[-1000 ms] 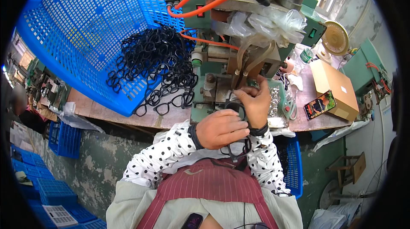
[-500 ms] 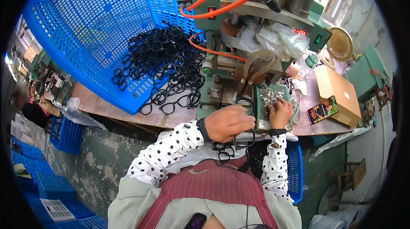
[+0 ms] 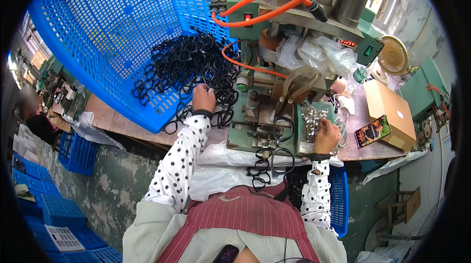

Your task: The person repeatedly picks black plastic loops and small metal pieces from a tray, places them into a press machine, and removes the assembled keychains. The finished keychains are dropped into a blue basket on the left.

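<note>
My left hand [image 3: 203,98] reaches to the near edge of a heap of black eyeglass frames [image 3: 184,64]. Its fingers are closed on one of the frames, partly lost among the others. At the metal tray [image 3: 303,147] on the right, my right hand [image 3: 327,138] pinches over small shiny metal parts [image 3: 313,116]; anything between its fingertips is too small to name. One black eyeglass frame [image 3: 283,171] sits upright at the front of the green press [image 3: 238,138], with neither hand on it. More dark frames [image 3: 258,170] hang just below the press's front edge.
A big blue basket [image 3: 98,76] lies tipped at the left, frames spilling from its mouth. Orange hoses [image 3: 265,18] and metal cylinders rise above the press. A phone [image 3: 372,132] leans on a cardboard box [image 3: 390,113] at right. Another blue basket [image 3: 338,199] stands below.
My left hand has left the frame at the press front and moved up and left to the heap. My right hand stays at the tray, its fingers shifted slightly.
</note>
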Action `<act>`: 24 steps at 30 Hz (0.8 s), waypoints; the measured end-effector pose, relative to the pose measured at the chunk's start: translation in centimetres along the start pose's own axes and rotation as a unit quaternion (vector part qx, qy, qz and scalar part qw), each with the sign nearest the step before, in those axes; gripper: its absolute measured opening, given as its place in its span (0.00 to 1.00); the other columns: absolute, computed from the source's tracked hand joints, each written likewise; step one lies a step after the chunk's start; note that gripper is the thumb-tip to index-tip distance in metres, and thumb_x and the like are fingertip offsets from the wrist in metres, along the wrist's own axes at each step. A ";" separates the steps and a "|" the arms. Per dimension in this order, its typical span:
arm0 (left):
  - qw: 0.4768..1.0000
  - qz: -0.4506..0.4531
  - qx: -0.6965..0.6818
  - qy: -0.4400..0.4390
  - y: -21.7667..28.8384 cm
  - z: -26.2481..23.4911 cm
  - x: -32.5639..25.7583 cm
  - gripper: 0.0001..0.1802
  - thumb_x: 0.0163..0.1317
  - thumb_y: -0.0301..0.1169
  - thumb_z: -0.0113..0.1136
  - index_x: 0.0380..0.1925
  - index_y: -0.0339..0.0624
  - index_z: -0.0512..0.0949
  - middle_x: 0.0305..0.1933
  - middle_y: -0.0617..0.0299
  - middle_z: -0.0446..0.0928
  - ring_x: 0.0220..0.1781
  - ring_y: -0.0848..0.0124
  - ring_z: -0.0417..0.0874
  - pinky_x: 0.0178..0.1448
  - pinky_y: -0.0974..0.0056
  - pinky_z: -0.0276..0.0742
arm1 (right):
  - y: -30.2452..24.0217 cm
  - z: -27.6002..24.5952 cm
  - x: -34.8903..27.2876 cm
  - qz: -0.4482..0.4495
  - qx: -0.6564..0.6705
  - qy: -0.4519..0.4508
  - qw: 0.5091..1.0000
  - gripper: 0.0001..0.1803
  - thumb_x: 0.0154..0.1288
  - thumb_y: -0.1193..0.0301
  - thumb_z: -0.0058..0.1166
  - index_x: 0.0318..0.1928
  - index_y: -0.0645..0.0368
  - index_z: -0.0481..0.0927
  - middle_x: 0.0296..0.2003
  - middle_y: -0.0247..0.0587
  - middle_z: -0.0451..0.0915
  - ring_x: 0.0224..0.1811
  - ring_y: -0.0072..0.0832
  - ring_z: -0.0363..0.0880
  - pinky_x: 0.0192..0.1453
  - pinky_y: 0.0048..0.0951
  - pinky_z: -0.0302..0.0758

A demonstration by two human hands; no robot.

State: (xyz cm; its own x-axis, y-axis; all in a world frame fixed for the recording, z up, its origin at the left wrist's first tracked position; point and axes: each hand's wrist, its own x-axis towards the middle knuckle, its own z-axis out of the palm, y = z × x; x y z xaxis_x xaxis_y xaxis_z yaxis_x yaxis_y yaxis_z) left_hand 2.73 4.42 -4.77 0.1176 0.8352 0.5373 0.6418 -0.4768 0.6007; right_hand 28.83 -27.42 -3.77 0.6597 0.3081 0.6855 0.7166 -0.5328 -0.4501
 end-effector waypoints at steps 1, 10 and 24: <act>0.996 -0.050 0.041 -0.061 -2.2 1.2 0.8 0.15 0.61 0.39 0.59 0.36 0.36 0.80 0.36 0.47 0.80 0.41 0.49 0.80 0.48 0.51 0.74 | -0.6 -0.3 0.1 -0.013 0.004 0.008 1.000 0.06 0.56 0.71 0.63 0.35 0.46 0.85 0.29 0.32 0.82 0.40 0.35 0.77 0.46 0.39 0.67; 0.952 -0.157 0.025 -0.260 -3.9 3.3 2.6 0.26 0.54 0.53 0.61 0.29 0.38 0.84 0.30 0.49 0.83 0.38 0.52 0.83 0.46 0.55 0.76 | 0.0 -0.6 -0.3 0.002 0.002 0.003 1.000 0.08 0.53 0.73 0.63 0.34 0.46 0.84 0.30 0.33 0.82 0.39 0.36 0.77 0.47 0.40 0.68; 0.943 0.216 -0.251 0.020 12.0 -9.9 -6.2 0.07 0.64 0.22 0.52 0.42 0.35 0.71 0.41 0.50 0.76 0.35 0.55 0.79 0.42 0.58 0.76 | -11.2 -7.2 3.2 0.138 0.439 -0.209 0.863 0.09 0.56 0.81 0.60 0.38 0.66 0.86 0.32 0.37 0.85 0.34 0.19 0.78 0.40 0.19 0.73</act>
State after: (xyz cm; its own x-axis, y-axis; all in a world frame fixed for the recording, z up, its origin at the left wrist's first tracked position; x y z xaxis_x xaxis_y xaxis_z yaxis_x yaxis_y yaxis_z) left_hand 2.25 -9.21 4.93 0.2512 0.5278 0.8114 0.0996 -0.8479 0.5207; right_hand 21.27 -26.19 7.55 0.7252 0.6195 0.3004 0.2945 0.1152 -0.9487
